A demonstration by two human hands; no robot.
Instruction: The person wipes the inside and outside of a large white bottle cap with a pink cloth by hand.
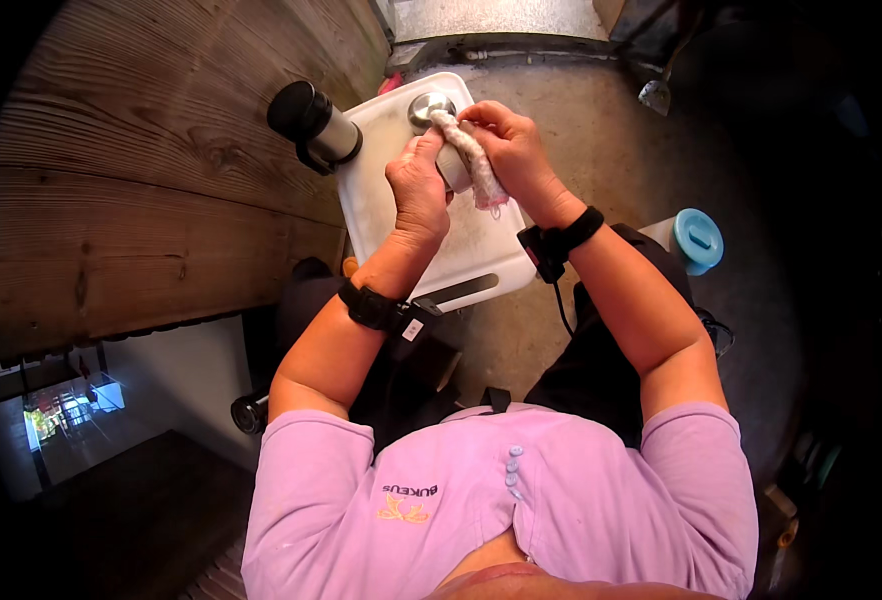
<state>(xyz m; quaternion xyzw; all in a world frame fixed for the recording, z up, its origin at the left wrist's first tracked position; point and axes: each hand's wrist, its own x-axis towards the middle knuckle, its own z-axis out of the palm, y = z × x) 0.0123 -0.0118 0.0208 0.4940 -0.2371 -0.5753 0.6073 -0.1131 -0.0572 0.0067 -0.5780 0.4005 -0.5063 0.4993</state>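
Over a white plastic tray or board point(381, 187), my left hand point(420, 176) grips a pale cylindrical cup or container point(453, 166). A twisted white cloth point(471, 154) with a pink edge lies across the container's side and hangs down at its right. My right hand point(502, 146) has its thumb and fingers pinched near the cloth's upper part; just what they hold is partly hidden. Beyond my fingertips, a round shiny metal lid or dish point(430, 109) rests near the board's far end.
A steel vacuum flask with a black top point(321, 131) stands at the board's left edge, beside a wooden plank wall point(171, 150). A container with a blue lid point(698, 238) stands right of my leg. A small trowel-like tool point(655, 96) lies at the far right.
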